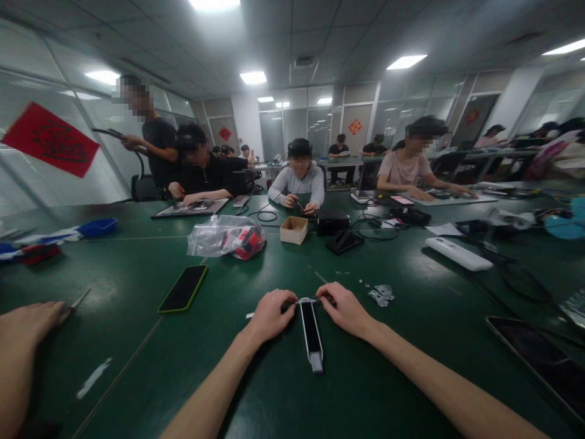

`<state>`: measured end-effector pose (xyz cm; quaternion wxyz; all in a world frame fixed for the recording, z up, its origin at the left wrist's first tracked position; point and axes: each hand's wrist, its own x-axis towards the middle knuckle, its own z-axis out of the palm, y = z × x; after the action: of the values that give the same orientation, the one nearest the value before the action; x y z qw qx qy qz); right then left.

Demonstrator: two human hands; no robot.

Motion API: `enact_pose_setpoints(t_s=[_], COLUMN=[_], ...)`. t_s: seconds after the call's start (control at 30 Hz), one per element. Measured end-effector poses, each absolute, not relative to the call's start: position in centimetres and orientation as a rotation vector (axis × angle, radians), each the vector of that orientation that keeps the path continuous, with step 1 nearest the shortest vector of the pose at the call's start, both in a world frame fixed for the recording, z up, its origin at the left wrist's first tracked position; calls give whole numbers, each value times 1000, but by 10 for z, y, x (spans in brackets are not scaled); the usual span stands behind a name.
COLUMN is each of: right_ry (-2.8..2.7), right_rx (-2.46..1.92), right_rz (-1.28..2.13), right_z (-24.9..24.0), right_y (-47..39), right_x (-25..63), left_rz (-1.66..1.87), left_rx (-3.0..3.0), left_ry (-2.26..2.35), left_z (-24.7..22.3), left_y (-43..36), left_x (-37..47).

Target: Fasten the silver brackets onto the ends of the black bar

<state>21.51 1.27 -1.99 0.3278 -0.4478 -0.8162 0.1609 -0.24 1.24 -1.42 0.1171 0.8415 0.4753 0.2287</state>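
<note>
A long narrow device with a black face and a white rim lies on the green table in front of me. Its near end carries a grey block. My left hand is closed in a pinch at the device's far left corner. At the far right corner, my right hand pinches too. A thin light strip shows between the two sets of fingertips, across the device's far end. Small dark bits show at both pinches, too hidden by the fingers to name.
Left of my arms lies a green-cased phone; another person's hand holds a thin pointed tool. Beyond are a plastic bag, a small wooden box and a black box. Small metallic pieces and a tablet lie right.
</note>
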Motion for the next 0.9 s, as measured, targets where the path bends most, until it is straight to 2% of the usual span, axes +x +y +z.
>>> enact_pose_setpoints(t_s=[0.9], right_ry=[-2122], right_rx=[-1206], right_rz=[510], right_z=[-16], right_y=[13], right_x=[216], left_rz=[655], left_rx=[2468], left_ry=[1392], left_z=[-16], left_y=[14], left_x=[-3])
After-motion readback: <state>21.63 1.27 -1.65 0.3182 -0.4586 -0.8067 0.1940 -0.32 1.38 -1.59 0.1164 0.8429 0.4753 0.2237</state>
